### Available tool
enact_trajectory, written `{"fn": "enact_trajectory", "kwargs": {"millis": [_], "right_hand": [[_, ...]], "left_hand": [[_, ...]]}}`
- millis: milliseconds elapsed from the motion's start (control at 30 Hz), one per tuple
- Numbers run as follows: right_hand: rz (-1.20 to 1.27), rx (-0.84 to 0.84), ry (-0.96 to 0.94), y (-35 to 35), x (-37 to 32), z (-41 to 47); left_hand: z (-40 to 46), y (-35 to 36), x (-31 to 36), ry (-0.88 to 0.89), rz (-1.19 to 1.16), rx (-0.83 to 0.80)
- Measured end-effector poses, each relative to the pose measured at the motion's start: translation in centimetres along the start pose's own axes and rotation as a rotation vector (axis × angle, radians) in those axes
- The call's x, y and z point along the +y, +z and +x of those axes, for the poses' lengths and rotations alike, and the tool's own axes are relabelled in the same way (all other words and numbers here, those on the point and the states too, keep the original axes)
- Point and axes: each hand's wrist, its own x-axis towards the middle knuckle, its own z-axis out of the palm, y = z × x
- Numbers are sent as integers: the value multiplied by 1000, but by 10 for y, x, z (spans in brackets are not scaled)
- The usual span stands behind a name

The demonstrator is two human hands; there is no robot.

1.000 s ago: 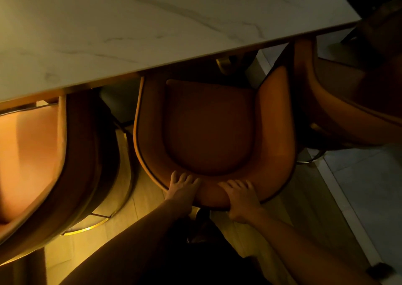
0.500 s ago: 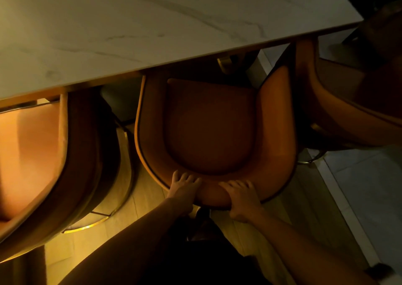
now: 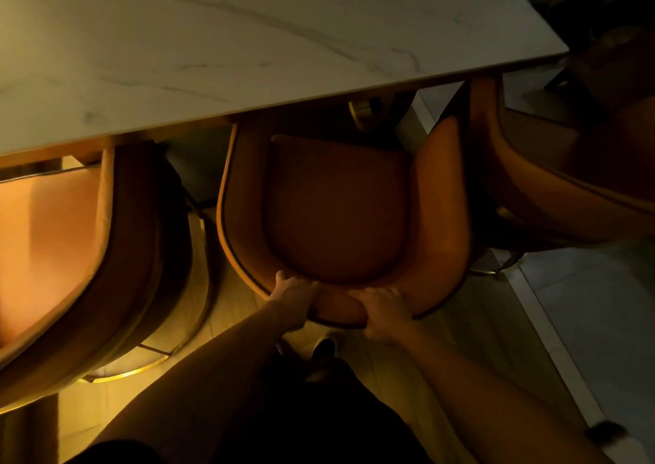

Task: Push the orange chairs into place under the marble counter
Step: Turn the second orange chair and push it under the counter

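The middle orange chair [image 3: 336, 212] faces the marble counter [image 3: 248, 45], with the front of its seat just under the counter's edge. My left hand [image 3: 292, 295] and my right hand [image 3: 384, 309] both grip the top of its curved backrest, side by side, fingers curled over the rim. A second orange chair [image 3: 81, 251] stands at the left, partly under the counter. A third orange chair [image 3: 553, 187] stands at the right, by the counter's corner, partly cut off by the frame.
Gold metal chair bases [image 3: 141, 368] glint on the wooden floor [image 3: 478, 350] below the left chair. Pale tiles [image 3: 595, 322] begin at the right. A gold counter leg [image 3: 361, 113] shows under the counter. The room is dim.
The middle chair has slid slightly forward toward the counter, and both hands have closed tighter over the backrest rim.
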Motion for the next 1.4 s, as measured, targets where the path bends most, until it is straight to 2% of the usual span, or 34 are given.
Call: {"fn": "enact_trajectory", "kwargs": {"millis": [533, 800, 1400], "right_hand": [[-45, -47, 20, 28, -11, -20], [-45, -57, 12, 26, -11, -22], [-25, 31, -13, 30, -6, -26]], "left_hand": [[-25, 28, 9, -13, 6, -18], [-23, 35, 6, -9, -32, 29], [-16, 39, -5, 66, 11, -43]]}}
